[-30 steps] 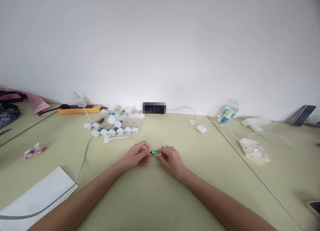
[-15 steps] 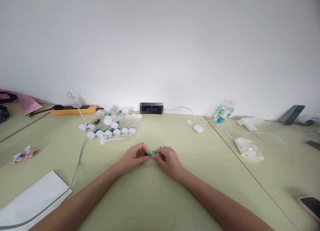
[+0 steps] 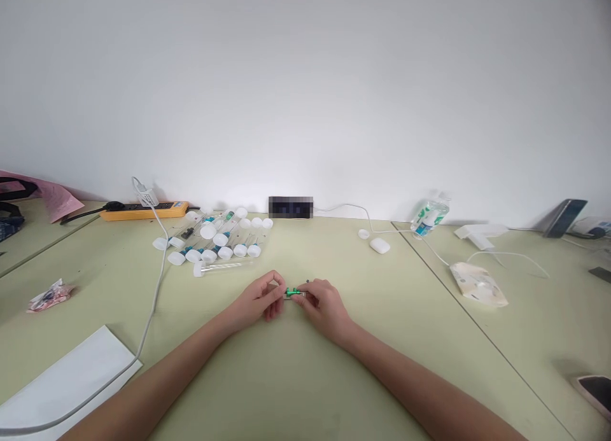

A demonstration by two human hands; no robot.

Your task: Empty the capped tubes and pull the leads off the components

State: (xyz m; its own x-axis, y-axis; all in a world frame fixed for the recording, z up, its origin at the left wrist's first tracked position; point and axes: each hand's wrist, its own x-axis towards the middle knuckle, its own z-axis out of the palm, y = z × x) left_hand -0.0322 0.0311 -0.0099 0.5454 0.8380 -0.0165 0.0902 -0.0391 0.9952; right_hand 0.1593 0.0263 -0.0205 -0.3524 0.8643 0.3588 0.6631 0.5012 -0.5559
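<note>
A small green metallic part (image 3: 293, 292) with short studs sits between my two hands, just above the table. My left hand (image 3: 262, 298) pinches its left end between thumb and forefinger, the other fingers curled below. On the other end, my right hand (image 3: 324, 306) is closed with thumb and fingertips, hiding part of it. A tiny dark ball-like tip (image 3: 307, 281) shows above the right fingers. Beyond my left hand lie several clear tubes with white caps (image 3: 209, 230), with thin teal and dark pieces inside. One clear tube (image 3: 224, 266) lies nearest my hands.
A yellow power strip (image 3: 143, 210) and a white cable (image 3: 156, 288) run along the left, past a white sheet (image 3: 71, 380). At the back stand a dark display (image 3: 291, 207) and a clear bottle (image 3: 429, 217). A white mouse-like object (image 3: 380, 245) and a packet (image 3: 478, 284) lie right.
My left fingers have shifted their hold: the thumb has risen onto the green part's end and the lower fingers have dropped below. My right hand stays nearly still. The view has shifted slightly.
</note>
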